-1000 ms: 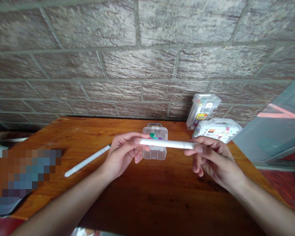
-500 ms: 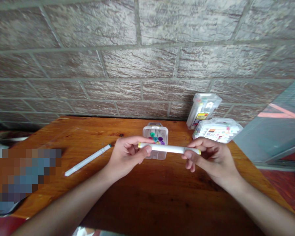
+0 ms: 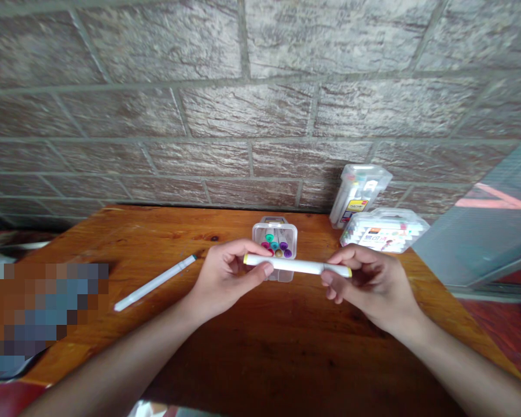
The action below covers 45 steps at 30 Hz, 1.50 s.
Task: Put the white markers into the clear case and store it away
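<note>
A white marker (image 3: 296,266) with yellow ends lies level between my two hands, above the table. My left hand (image 3: 231,272) pinches it near its left end, thumb in front. Near the other end, my right hand (image 3: 367,284) is closed on the marker with thumb and fingers. Behind the marker, a clear plastic case (image 3: 256,231) lies with its open end toward me, partly hidden by the marker. Several markers (image 3: 275,246) with green, red, purple and tan ends show inside it. Left of my left hand, another white marker (image 3: 154,284) with a dark teal end rests on the wood.
The wooden table (image 3: 260,341) meets a brick-patterned wall (image 3: 217,110). At the back right, a tall clear marker case (image 3: 356,194) stands behind a wider handled case (image 3: 384,231). A pixelated patch (image 3: 35,318) covers the left edge. A glass panel (image 3: 495,226) is at right.
My right hand has shifted slightly left and inward along with the marker's right end. Both hands keep hold of the marker. The cases and the loose marker have stayed put.
</note>
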Motion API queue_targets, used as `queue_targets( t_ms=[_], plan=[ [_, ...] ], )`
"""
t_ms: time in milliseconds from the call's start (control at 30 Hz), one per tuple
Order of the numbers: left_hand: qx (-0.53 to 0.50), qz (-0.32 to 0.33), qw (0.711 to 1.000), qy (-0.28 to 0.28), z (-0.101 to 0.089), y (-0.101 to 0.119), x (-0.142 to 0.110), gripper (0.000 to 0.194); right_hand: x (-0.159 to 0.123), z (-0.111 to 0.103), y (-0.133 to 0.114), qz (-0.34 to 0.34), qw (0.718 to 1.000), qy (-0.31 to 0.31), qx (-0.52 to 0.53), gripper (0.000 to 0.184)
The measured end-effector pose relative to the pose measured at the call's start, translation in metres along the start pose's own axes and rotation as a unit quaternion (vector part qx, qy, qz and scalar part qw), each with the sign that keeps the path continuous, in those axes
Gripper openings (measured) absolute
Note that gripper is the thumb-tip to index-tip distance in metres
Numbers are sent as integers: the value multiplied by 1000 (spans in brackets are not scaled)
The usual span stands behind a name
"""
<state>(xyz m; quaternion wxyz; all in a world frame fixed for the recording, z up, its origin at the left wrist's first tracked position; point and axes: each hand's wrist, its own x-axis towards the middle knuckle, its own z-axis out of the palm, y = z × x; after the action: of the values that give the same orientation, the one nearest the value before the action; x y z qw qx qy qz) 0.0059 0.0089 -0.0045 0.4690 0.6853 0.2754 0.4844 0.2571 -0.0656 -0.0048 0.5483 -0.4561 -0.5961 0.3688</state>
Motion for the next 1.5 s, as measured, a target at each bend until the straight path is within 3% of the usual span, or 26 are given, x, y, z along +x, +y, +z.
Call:
queue_targets(
  t_ms=[867, 1500],
  plan=[
    [13, 28, 999, -10, -1, -3, 0, 12, 1, -1, 1, 27, 999, -8, 14, 25],
    [40, 41, 998, -17, -2, -6, -4, 11, 3, 2, -1, 4, 1000, -1, 0, 16]
  ],
)
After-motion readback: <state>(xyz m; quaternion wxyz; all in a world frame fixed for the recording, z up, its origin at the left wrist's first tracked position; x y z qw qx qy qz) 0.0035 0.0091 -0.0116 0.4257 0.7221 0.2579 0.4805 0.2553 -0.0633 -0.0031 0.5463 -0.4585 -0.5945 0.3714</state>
